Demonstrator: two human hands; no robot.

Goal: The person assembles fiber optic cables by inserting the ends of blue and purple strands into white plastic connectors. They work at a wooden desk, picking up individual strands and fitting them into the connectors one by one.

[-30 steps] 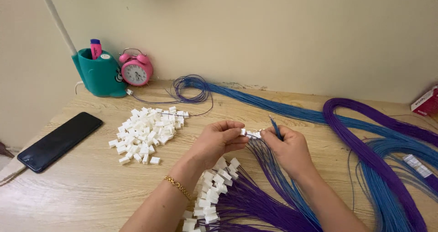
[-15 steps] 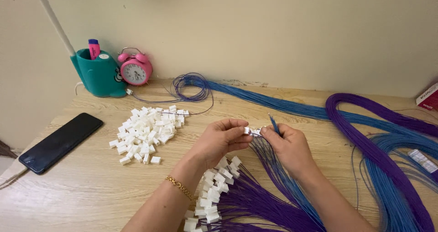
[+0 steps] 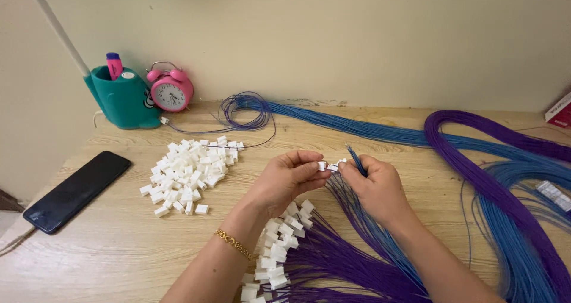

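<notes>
The left hand (image 3: 285, 181) and the right hand (image 3: 375, 187) meet above the middle of the wooden surface (image 3: 119, 243). The fingers of the left hand are closed around a small white connector (image 3: 322, 166), pinched at the fingertips. The fingers of the right hand are closed on a second white connector piece (image 3: 339, 164) and on thin blue wires (image 3: 357, 160) that stand up a little between thumb and forefinger. The two white pieces are just beside each other; I cannot tell if they touch.

Below the hands lies a bundle of purple and blue wires (image 3: 339, 261) that already carry white connectors (image 3: 276, 249) at their ends. To the left of the hands, a heap of loose white connectors (image 3: 187, 172) rests on the surface. Further left is a black phone (image 3: 77, 190), lying flat near the edge. At the wall stand a teal pen holder (image 3: 122, 100) and a pink alarm clock (image 3: 171, 91), close to each other. Long blue wire bundles (image 3: 369, 130) and purple wire bundles (image 3: 476, 178) run across the right part of the surface. The left wrist wears a gold bracelet (image 3: 233, 243).
</notes>
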